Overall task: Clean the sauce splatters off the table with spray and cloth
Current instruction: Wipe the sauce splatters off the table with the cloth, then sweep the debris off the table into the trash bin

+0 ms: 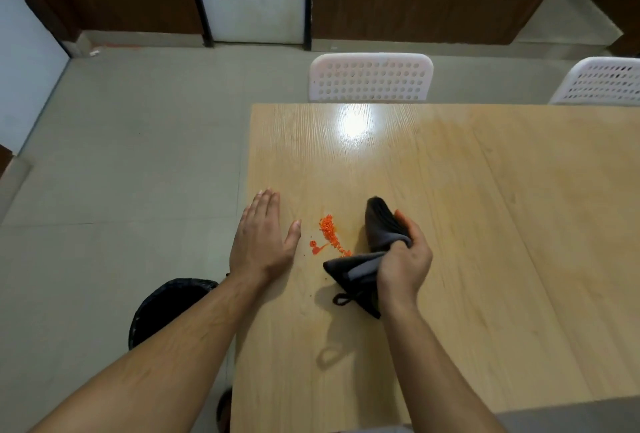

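Observation:
A streak of orange-red sauce splatter [330, 233] lies on the light wooden table [450, 207] near its left edge. My right hand [403, 261] grips a bunched dark grey cloth [375, 228] just right of the splatter, lifted slightly so a loop hangs down. My left hand [265, 235] rests flat and open on the table's left edge, just left of the splatter. No spray bottle is in view.
A black bin [166, 308] stands on the floor under my left forearm, beside the table. Two white perforated chairs [370, 77] [602, 81] stand at the table's far side. Grey floor spreads to the left.

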